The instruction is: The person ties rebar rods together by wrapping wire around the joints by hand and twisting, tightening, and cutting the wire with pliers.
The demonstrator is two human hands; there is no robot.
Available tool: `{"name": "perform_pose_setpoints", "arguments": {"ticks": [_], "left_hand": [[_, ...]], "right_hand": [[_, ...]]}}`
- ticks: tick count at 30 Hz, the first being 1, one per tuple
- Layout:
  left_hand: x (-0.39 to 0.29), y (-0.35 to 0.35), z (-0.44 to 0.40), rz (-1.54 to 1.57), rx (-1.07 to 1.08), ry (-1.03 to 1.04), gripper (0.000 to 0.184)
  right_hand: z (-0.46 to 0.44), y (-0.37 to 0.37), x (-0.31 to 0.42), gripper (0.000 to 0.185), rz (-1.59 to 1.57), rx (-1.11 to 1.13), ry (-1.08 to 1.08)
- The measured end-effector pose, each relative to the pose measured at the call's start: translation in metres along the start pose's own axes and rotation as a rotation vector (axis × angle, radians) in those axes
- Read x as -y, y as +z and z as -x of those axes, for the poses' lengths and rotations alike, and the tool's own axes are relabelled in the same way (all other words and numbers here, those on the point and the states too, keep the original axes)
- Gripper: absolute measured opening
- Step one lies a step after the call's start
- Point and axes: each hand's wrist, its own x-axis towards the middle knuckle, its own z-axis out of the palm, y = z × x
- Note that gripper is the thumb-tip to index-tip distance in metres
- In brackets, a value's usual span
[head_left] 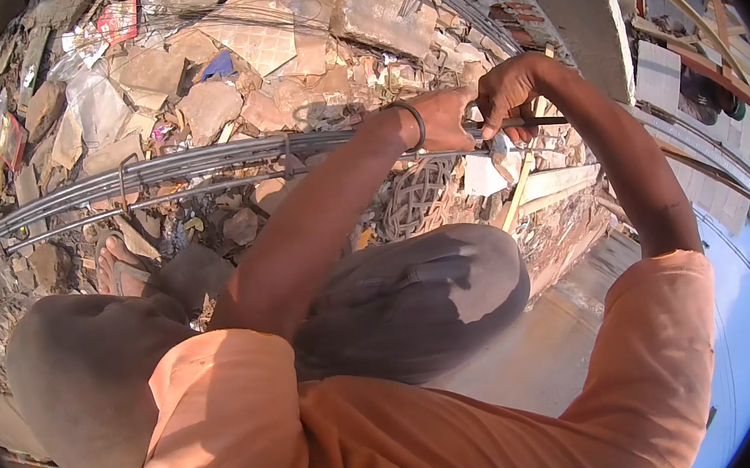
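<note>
A long bundle of steel reinforcing bars [227,155] runs across the view, with square wire stirrups [122,184] around it. My left hand [447,120], with a dark band at its wrist, is closed over the bars toward their right end. Touching it, or nearly so, is my right hand [515,100], its fingers curled and thumb pointing down. A dark rod [549,121] sticks out to the right beneath my right hand; whether it is a bar or a tool I cannot tell. What the right fingers pinch is hidden.
Broken bricks, concrete chunks [382,11] and litter cover the ground behind the bars. A coil of rope or woven strap [417,197] lies below my hands, beside wooden strips [559,183]. A concrete post [576,8] rises at the upper right. My bent knees are close below.
</note>
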Motion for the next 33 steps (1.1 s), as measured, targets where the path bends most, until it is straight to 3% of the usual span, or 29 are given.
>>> {"name": "perform_pose_setpoints", "arguments": {"ticks": [3,5,6,7,8,11,12,13,14,15,16,18,20,24,27,30,32,33], "left_hand": [[-0.012,0.029,-0.017,-0.271,-0.142,-0.103,0.060],[-0.002,0.038,-0.024,-0.374,-0.161,-0.057,0.053],[0.008,0.035,-0.025,-0.382,-0.138,-0.022,0.053],[0.017,0.025,-0.029,-0.398,-0.121,0.014,0.053],[0.012,0.010,-0.031,-0.264,-0.085,-0.060,0.053],[0.026,-0.009,-0.039,-0.049,-0.005,-0.072,0.058],[0.012,-0.021,-0.034,-0.063,0.113,-0.179,0.056],[0.015,-0.021,-0.034,0.009,0.156,-0.147,0.054],[0.019,-0.024,-0.039,0.074,0.192,-0.111,0.052],[0.024,-0.023,-0.039,0.146,0.237,-0.087,0.051],[0.024,-0.027,-0.040,0.238,0.280,-0.039,0.047],[0.035,-0.023,-0.046,0.332,0.392,-0.088,0.046],[0.040,-0.031,-0.055,0.513,0.466,-0.175,0.053],[0.038,-0.035,-0.051,0.715,0.346,-0.269,0.079],[0.030,-0.036,-0.043,0.736,0.308,-0.234,0.077],[0.044,-0.038,-0.046,0.816,0.320,-0.224,0.066],[0.041,-0.040,-0.042,0.735,0.304,-0.290,0.060],[0.040,-0.043,-0.034,0.503,0.265,-0.342,0.059]], "right_hand": [[0.013,0.004,-0.002,0.053,-0.074,-0.037,-0.013],[0.014,0.008,-0.006,0.055,0.050,-0.232,-0.074],[0.027,0.019,-0.001,0.055,0.177,-0.548,-0.128],[0.034,0.028,-0.011,0.055,0.382,-1.063,-0.320],[0.049,0.040,-0.017,0.060,0.159,-1.344,-0.551],[0.038,0.087,-0.046,0.064,-0.350,-2.464,-0.727],[0.014,0.088,-0.050,0.065,-0.782,-2.392,-0.931],[-0.019,0.088,-0.052,0.067,-1.208,-2.247,-1.122],[-0.048,0.078,-0.052,0.066,-1.561,-1.863,-1.333],[-0.080,0.064,-0.057,0.072,-1.684,-1.301,-1.657],[-0.096,0.052,-0.055,0.077,-1.498,-0.756,-1.957],[-0.142,0.012,-0.049,0.081,-0.942,-0.282,-2.331],[-0.137,0.008,-0.028,0.074,-0.961,-0.228,-2.424],[-0.145,-0.007,-0.029,0.070,-0.889,0.057,-2.485],[-0.141,-0.012,-0.026,0.068,-0.706,0.238,-2.493],[-0.113,-0.002,-0.021,0.061,-0.698,0.029,-2.414],[-0.122,-0.009,-0.014,0.053,-0.754,0.250,-2.441],[-0.124,-0.013,-0.012,0.049,-0.774,0.357,-2.448]]}}
